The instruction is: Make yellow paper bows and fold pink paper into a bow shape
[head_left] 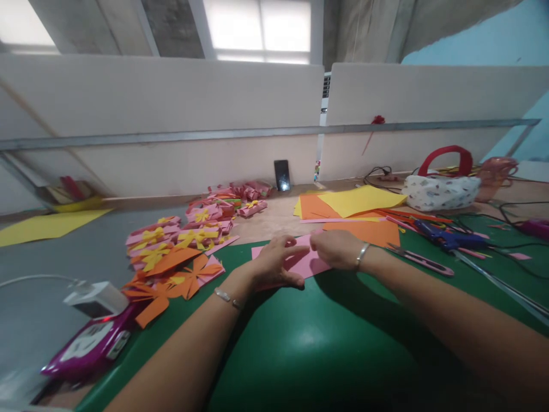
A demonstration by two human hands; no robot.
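Note:
A sheet of pink paper (319, 265) lies on the green mat (295, 343) in front of me. My left hand (274, 260) rests on its left part, with thumb and fingers spread. At the upper right of the sheet, my right hand (338, 249) has its fingers curled together at the paper; the fingertips are partly hidden. Just beyond the right hand lies orange paper (364, 233). To the left of my left hand are orange paper flowers (197, 277) and folded pink paper pieces with yellow paper flowers (198, 236).
Yellow sheets (364, 200) lie at the back. On the right are a craft knife (422, 262), a blue glue gun (446, 236) with cords, and a white bag (441, 191). A phone (282, 175) leans on the partition. A purple device (92, 346) with a white charger (95, 299) sits left.

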